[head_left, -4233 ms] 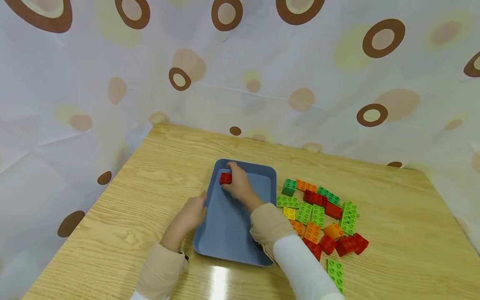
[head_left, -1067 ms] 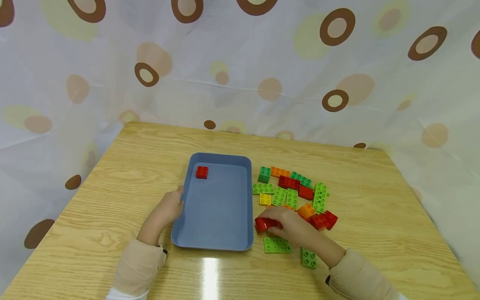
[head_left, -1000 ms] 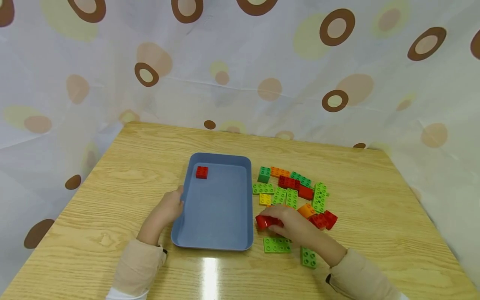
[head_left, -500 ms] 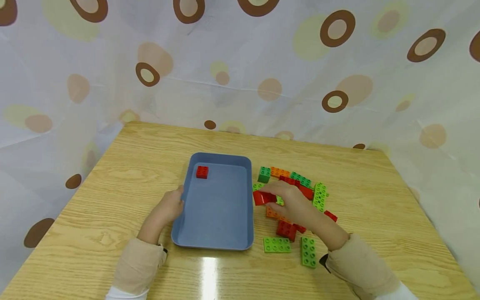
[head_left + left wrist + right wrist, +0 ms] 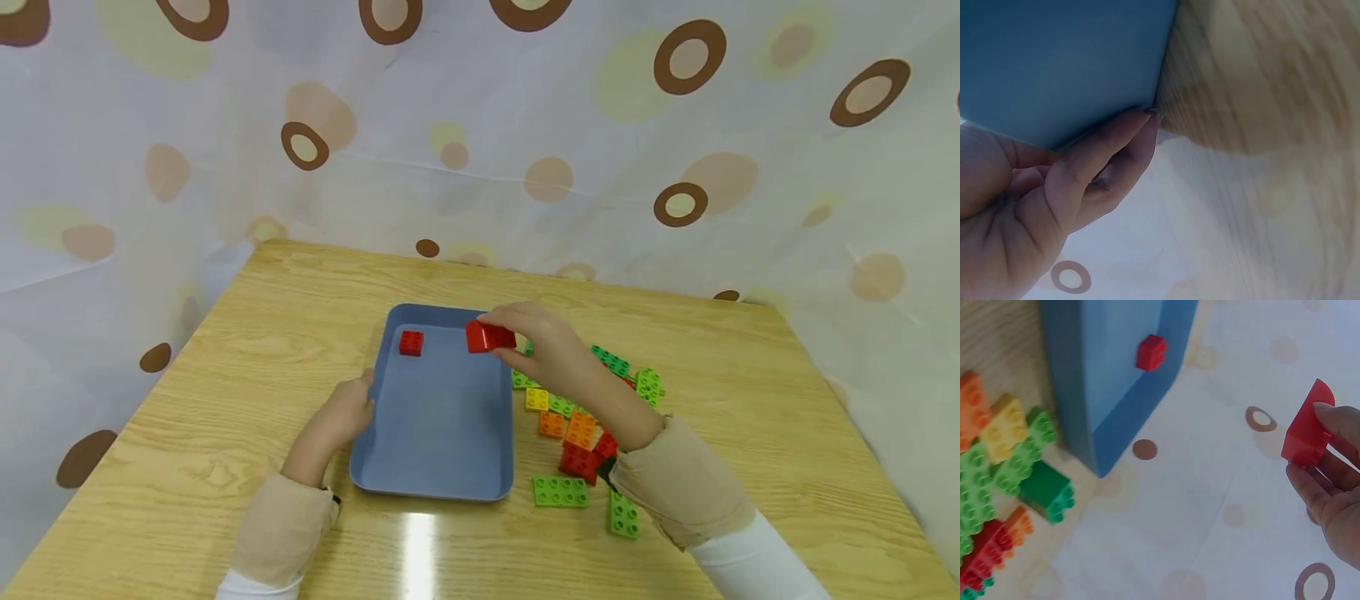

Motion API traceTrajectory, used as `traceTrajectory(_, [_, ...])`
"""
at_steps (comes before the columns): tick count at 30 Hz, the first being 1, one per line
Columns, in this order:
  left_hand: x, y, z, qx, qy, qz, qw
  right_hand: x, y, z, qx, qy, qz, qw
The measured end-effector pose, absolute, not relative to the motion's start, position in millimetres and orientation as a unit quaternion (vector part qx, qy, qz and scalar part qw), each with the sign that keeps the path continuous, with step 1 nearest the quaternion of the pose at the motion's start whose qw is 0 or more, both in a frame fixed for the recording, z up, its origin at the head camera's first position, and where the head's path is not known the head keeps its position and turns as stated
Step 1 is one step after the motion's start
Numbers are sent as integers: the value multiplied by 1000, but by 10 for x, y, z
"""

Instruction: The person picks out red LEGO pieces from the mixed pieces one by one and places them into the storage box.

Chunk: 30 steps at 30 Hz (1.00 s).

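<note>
Above the right rim of a blue-grey tray, my right hand pinches a red curved toy brick between thumb and fingers. The right wrist view shows the red curved brick with one rounded end and studs facing the palm. My left hand grips the tray's left side. In the left wrist view, fingers of the left hand lie against the tray's outer wall. Inside the tray, near its far left corner, sits a small red brick.
Right of the tray lie several loose bricks: a yellow brick, an orange brick, a dark red brick, a light green brick and others partly hidden by the right arm. The wooden table meets a patterned cloth behind.
The right hand set a small red brick in the tray, then picked up the red curved brick from the pile and raised it up and left over the tray's rim. The left hand stayed at the tray.
</note>
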<state>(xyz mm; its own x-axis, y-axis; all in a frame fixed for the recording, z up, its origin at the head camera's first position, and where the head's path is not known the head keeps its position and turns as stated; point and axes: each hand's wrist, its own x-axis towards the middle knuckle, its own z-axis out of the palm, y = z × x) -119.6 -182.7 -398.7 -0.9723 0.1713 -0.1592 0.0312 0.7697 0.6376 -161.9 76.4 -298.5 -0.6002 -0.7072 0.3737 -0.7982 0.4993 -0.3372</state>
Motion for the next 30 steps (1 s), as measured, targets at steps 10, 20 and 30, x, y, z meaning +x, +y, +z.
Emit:
traceTrajectory(10, [-1211, -1824, -4022, 72, 943, 317, 66, -1783, 230, -2966, 444, -850, 267, 92])
traceTrajectory(20, [-1208, -1809, -4010, 69, 945, 314, 65, -2000, -143, -3358, 382, -875, 297, -23])
traceTrajectory(30, [-1206, -1802, -3995, 59, 943, 319, 79, -2111, -300, -3727, 334, -902, 259, -89])
